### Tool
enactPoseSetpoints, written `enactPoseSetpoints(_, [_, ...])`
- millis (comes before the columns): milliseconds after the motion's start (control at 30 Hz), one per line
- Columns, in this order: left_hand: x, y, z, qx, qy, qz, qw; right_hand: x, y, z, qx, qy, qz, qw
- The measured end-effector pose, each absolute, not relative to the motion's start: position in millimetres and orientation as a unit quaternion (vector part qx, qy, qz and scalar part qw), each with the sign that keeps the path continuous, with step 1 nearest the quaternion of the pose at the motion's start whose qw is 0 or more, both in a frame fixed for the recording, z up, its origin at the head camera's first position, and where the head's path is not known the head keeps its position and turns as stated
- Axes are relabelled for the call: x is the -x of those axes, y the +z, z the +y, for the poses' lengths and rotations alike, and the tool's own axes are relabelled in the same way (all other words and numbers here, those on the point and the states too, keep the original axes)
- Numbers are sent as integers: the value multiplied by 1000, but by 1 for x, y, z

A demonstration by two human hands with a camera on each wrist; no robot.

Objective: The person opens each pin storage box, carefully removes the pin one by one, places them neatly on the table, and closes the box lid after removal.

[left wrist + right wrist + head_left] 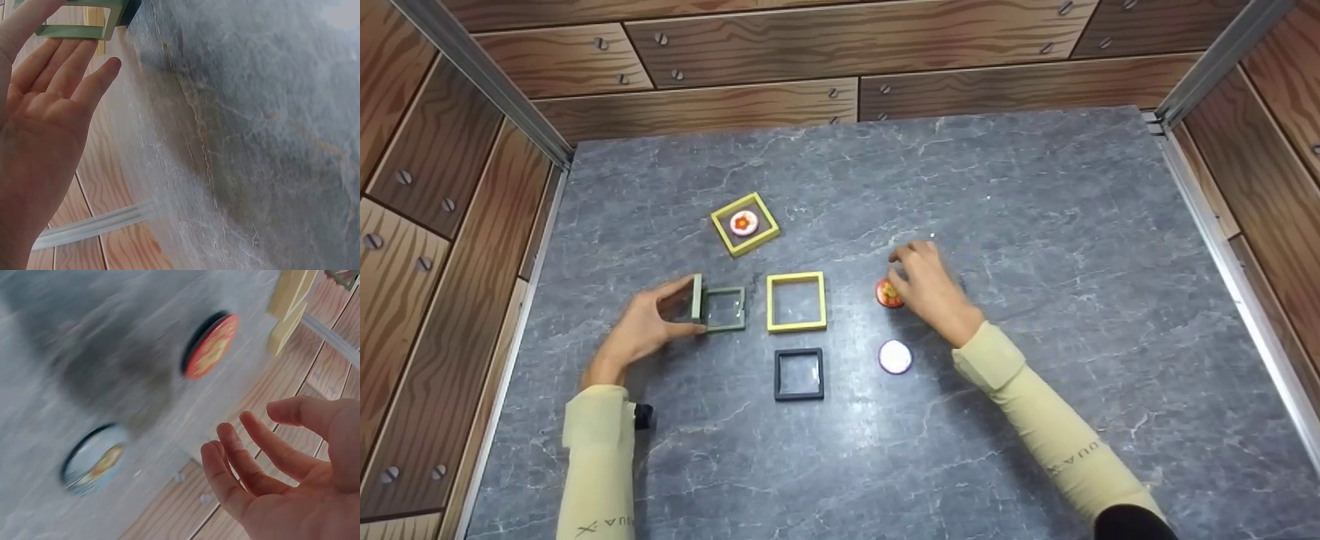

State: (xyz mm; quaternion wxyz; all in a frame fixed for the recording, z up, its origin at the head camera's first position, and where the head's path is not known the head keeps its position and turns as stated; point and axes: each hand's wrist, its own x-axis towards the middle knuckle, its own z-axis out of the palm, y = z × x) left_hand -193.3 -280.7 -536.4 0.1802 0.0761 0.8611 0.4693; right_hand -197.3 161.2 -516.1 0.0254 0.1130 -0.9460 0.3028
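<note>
A small green display frame point(725, 309) stands unfolded on the table, one half flat and the other upright. My left hand point(641, 326) pinches its upright half between thumb and fingers; in the left wrist view the green frame point(76, 31) shows at the fingertips. Beside a red round badge with a gold design point(888, 293), my right hand point(931, 291) hovers with loosely bent fingers and nothing in them. The red badge point(214, 347) lies apart from those fingers in the right wrist view. Nearer me is a white round badge point(895, 357).
A yellow frame point(770, 303) and a dark blue frame point(778, 375) lie between the hands. Farther back, another yellow frame point(723, 234) has a white badge with a red flower point(744, 223) inside its outline. Wood-patterned panels point(750, 105) border the grey marbled table point(1035, 210).
</note>
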Motion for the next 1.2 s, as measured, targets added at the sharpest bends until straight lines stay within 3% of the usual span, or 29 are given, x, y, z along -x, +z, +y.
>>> enactPoseSetpoints(467, [193, -537, -277, -82, 442, 876, 175, 208, -507, 86, -215, 282, -935, -36])
enactPoseSetpoints(1200, [197, -535, -271, -98, 392, 904, 141, 210, -503, -12, -296, 243, -923, -19])
